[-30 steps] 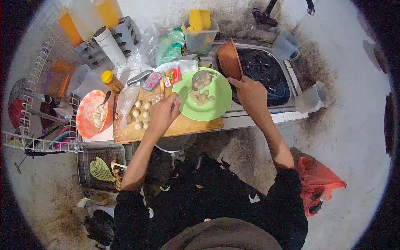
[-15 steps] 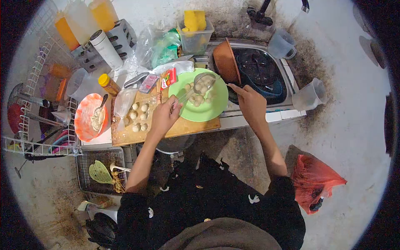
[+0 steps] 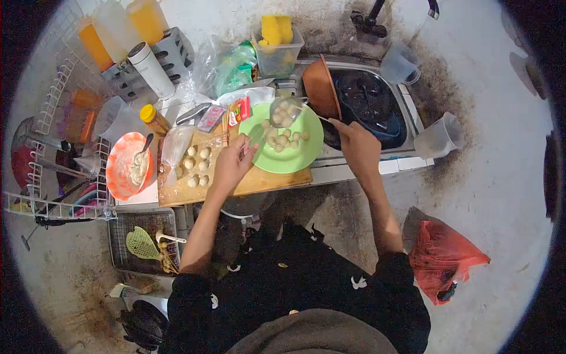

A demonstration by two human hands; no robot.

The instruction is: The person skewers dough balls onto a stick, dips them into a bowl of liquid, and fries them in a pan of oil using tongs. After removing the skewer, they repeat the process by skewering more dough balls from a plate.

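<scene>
My right hand (image 3: 359,146) is closed round the thin handle of a strainer ladle (image 3: 275,113), whose round bowl holds several pale balls over a green plate (image 3: 309,154). More pale balls (image 3: 284,140) lie loose on the plate below the bowl. My left hand (image 3: 234,156) is closed on a slim, pale spoon-like utensil (image 3: 257,137) that reaches over the plate's left side. Its tip is hard to make out. Left of this hand, several round white dough-like balls (image 3: 203,165) sit on a wooden board (image 3: 259,183).
An orange-and-white bowl (image 3: 116,168) with paste and a spoon stands at the left. Behind the board are a yellow-capped jar (image 3: 154,120), a red packet (image 3: 239,111) and a white flask (image 3: 150,71). A brown basin (image 3: 321,88) leans in the sink (image 3: 407,127) at the right.
The strainer ladle's bowl has shifted slightly up and left and tilts differently. More balls now lie loose on the plate. Both hands have barely moved.
</scene>
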